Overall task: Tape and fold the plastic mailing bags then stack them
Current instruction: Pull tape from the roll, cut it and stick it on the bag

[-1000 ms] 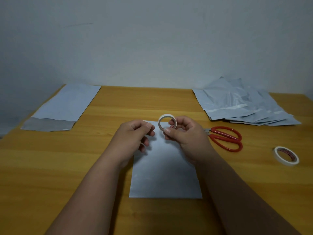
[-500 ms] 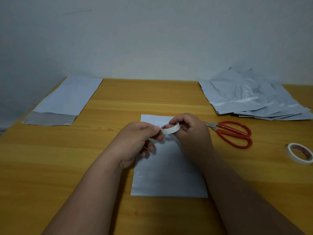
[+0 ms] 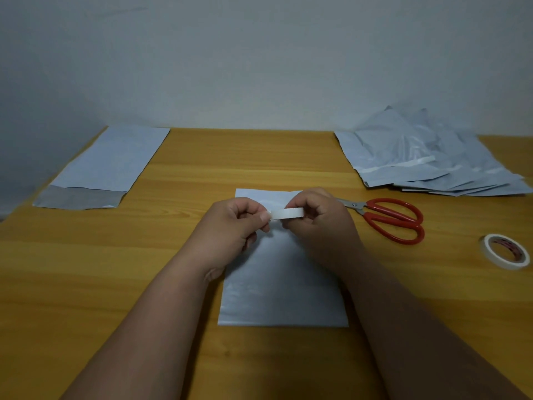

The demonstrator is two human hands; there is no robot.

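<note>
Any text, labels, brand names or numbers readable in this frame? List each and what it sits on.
No text can be read.
Spare tape roll on the table: dark marks on its red inner core, too small and blurred to read.
Scissors, mailing bags, the tape roll held in both hands: no print visible.

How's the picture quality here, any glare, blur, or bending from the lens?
Head view: dim, bluish light; soft glare on the loose mailing bags; the table's far edge bows from wide-angle distortion; forearms darken toward the bottom corners; the hand-held tape roll looks slightly soft.
</note>
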